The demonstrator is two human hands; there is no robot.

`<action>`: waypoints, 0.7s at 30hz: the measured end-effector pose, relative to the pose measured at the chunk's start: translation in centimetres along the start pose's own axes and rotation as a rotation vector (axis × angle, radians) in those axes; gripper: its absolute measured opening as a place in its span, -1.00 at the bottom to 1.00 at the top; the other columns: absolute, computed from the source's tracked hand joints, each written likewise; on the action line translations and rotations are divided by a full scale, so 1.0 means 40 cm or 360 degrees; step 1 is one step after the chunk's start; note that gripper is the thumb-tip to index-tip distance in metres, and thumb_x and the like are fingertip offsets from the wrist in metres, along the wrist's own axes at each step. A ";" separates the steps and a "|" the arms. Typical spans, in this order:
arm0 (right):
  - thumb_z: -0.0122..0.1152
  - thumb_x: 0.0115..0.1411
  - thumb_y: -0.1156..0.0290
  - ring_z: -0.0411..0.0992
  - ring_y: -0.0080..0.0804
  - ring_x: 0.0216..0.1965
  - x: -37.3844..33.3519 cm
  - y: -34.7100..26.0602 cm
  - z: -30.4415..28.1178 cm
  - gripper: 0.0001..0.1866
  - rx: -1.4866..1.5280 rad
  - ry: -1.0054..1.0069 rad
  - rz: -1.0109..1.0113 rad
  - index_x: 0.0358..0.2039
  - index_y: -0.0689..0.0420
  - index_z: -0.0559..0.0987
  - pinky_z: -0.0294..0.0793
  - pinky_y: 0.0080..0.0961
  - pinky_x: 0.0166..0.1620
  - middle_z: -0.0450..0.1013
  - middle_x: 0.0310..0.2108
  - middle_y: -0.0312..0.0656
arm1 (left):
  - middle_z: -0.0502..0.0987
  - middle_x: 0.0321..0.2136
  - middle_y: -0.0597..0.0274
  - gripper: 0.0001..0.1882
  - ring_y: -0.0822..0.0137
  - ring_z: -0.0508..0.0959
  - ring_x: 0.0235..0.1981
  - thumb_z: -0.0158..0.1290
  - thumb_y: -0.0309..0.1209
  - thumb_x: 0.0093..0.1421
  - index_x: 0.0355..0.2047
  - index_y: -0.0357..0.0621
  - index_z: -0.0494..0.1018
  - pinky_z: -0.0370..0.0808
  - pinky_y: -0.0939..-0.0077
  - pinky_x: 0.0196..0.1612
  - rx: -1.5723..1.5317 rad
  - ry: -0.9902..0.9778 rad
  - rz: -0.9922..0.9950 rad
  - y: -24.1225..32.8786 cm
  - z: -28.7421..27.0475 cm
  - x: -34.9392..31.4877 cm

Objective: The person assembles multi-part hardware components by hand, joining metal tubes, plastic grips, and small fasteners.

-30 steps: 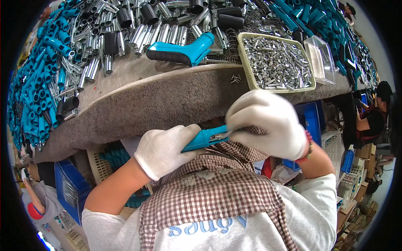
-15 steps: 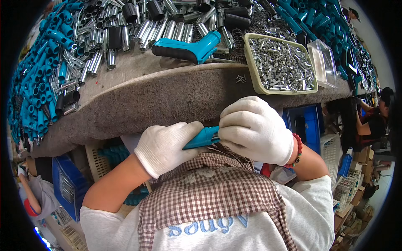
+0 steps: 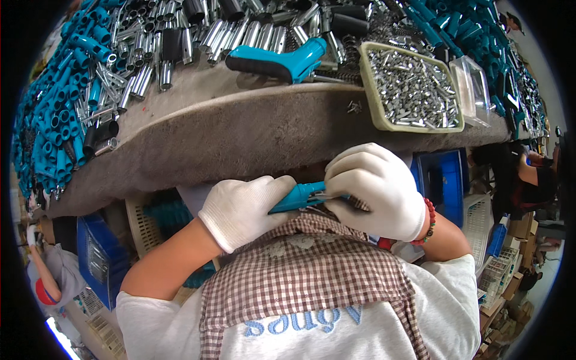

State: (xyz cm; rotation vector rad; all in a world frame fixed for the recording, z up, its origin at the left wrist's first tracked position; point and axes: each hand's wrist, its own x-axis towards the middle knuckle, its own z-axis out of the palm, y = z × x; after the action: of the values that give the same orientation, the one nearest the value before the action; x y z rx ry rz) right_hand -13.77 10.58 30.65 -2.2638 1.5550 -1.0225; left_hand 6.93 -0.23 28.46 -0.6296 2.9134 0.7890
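Note:
In front of my apron I hold a teal plastic pistol-shaped tool body (image 3: 292,199). My left hand (image 3: 243,210), in a white knit glove, is closed around its grip end. My right hand (image 3: 378,192), gloved the same, has its fingers curled over the other end, hiding much of it. A slim metal part (image 3: 318,197) shows between the hands at the body's underside. On the bench beyond lies a similar teal body with a black grip (image 3: 270,62). To its right stands a pale yellow tray (image 3: 368,90) heaped with short metal pins (image 3: 414,90).
Several loose pins (image 3: 354,107) lie on the grey bench cloth (image 3: 228,141). Metal tubes (image 3: 264,36) and teal parts (image 3: 57,126) pile up at the back and left. A clear plastic box (image 3: 478,99) adjoins the tray. Blue crates (image 3: 441,183) stand below the bench; other people work at both sides.
My right hand has shifted slightly right and its fingers have loosened a little, showing more of the teal body and the slim metal part. My left hand keeps its grip.

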 end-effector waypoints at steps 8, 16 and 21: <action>0.08 0.14 0.50 0.57 -0.30 -0.31 -0.150 0.136 0.196 -0.81 0.1632 -0.0004 0.1569 -0.25 0.33 0.48 0.58 -0.41 -0.21 0.54 -0.36 -0.07 | 0.57 -0.37 0.14 -0.55 0.07 0.59 -0.35 0.17 -0.02 0.04 -0.14 0.04 0.45 0.53 0.27 -0.32 0.0001 -0.0109 -0.0467 -0.077 0.160 -0.131; 0.08 0.22 0.42 0.51 -0.17 -0.12 -0.165 0.370 0.496 -0.70 0.2289 0.0313 0.2076 -0.03 0.20 0.41 0.53 -0.25 -0.12 0.47 -0.16 -0.07 | 0.56 -0.39 0.10 -0.62 0.04 0.57 -0.33 0.20 -0.12 0.04 -0.20 -0.03 0.47 0.49 0.26 -0.30 -0.0162 -0.0051 -0.0799 -0.085 0.257 -0.234; 0.08 0.24 0.33 0.50 -0.31 -0.18 -0.076 0.484 0.761 -0.75 0.1166 -0.0327 0.1487 -0.10 0.10 0.50 0.52 -0.36 -0.14 0.48 -0.20 -0.13 | 0.54 -0.41 0.05 -0.62 -0.01 0.55 -0.35 0.20 -0.12 0.04 -0.22 -0.04 0.46 0.47 0.22 -0.32 -0.0177 0.0063 -0.0946 -0.069 0.274 -0.324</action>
State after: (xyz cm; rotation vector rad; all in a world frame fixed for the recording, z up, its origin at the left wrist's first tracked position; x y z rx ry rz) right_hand -9.08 -1.12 -3.28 -0.9411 1.5181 -0.8199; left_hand 19.37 7.82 19.74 -1.4354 2.4877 0.8513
